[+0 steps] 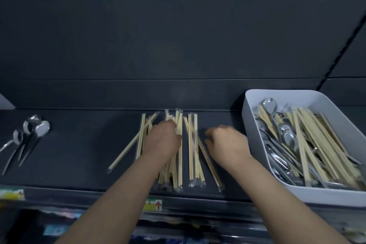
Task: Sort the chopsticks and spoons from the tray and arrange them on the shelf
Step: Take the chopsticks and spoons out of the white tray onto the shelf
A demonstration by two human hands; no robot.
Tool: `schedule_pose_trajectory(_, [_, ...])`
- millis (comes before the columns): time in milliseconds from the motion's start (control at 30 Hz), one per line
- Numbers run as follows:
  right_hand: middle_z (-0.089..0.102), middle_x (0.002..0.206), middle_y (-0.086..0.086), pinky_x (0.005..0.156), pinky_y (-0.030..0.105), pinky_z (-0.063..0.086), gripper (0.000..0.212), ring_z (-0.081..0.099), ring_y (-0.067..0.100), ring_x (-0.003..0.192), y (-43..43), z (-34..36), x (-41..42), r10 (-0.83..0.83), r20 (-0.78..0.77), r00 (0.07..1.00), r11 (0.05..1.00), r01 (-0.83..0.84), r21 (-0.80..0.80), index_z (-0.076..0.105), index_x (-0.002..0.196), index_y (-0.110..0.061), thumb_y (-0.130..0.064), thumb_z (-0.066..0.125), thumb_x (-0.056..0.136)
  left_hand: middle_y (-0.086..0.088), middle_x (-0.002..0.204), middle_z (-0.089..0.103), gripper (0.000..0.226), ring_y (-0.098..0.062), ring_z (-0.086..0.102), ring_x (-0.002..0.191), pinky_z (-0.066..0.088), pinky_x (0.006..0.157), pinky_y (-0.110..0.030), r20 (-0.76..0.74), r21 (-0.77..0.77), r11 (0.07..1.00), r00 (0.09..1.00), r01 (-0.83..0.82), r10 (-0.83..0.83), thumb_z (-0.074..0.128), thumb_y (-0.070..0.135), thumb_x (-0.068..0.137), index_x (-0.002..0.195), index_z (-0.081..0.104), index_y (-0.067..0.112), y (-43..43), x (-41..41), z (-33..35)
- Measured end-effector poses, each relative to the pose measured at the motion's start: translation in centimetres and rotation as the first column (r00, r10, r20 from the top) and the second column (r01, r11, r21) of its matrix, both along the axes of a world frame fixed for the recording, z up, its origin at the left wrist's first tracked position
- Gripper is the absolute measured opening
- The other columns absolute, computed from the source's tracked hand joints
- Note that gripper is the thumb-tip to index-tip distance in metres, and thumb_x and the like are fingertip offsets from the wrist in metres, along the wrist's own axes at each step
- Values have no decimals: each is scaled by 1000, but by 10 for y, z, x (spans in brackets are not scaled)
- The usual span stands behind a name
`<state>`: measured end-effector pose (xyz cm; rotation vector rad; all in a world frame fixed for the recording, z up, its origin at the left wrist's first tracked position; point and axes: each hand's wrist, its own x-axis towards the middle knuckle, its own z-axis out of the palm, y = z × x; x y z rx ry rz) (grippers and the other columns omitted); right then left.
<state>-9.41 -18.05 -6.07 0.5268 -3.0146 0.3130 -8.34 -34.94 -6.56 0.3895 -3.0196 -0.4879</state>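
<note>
Head view: palm-down left hand (pixel 162 140) atop chopsticks (pixel 192 150), right hand (pixel 227 144) beside.

Mid-shelf (pixel 79 154), pale chopsticks (pixel 191 144) in clear wrappers lie mostly front-to-back in a loose fan, one pair slanting off to the left. Far left, well apart, steel spoons (pixel 36 130) rest bowls to the back, handles splayed forward. On the right sits the white tray (pixel 249 125), heaped with tray chopsticks (pixel 302 144) and tray spoons (pixel 288 138), all jumbled
</note>
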Motion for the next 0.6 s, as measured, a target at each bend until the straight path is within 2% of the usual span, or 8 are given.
schedule_pose_trajectory(100, [64,95,0,67,30,40,20,57,26,99,24,14,0,-22,-194,981,1000,19,-18,68,103,-26,-26,53,90,1,120,64,27,-21,58,112,47,88,-31,-76,113,991,995,67,-58,57,28,93,119,63,23,27,-12,10])
schedule_pose_trajectory(167, [66,89,0,69,32,45,19,60,27,93,47,19,0,-73,-254,964,997,65,-38,71,101,-27,-26,57,87,3,114,68,24,-19,61,109,49,91,-33,-141,204,972,986,121,-93,58,26,91,113,66,24,54,-20,16])
schedule_pose_trajectory(267, [65,100,-2,71,31,44,23,59,25,100,91,21,1,-156,-200,967,988,156,-18,67,106,-30,-29,51,90,5,97,71,17,-18,65,96,53,86,-35,-247,317,922,958,224,-148,61,22,87,103,69,22,97,-27,25])
schedule_pose_trajectory(367, [64,99,-2,67,30,43,22,60,25,100,139,20,2,-250,-173,953,966,257,21,66,104,-28,-31,50,91,6,91,72,17,-17,66,90,53,82,-34,-297,318,889,925,329,-236,59,19,87,101,70,20,141,-30,36])
schedule_pose_trajectory(467, [65,105,-2,74,30,47,22,61,24,101,186,21,6,-344,-86,935,937,348,34,65,107,-31,-29,53,90,7,93,71,19,-17,65,92,54,83,-34,-237,298,874,917,384,-322,56,17,89,102,70,19,181,-34,39])
schedule_pose_trajectory(600, [66,108,0,72,31,48,26,62,27,98,236,18,3,-442,-11,897,896,442,40,67,107,-27,-18,54,87,0,94,70,19,-21,64,94,54,84,-37,-103,232,882,912,410,-397,55,20,90,103,68,18,224,-39,31])
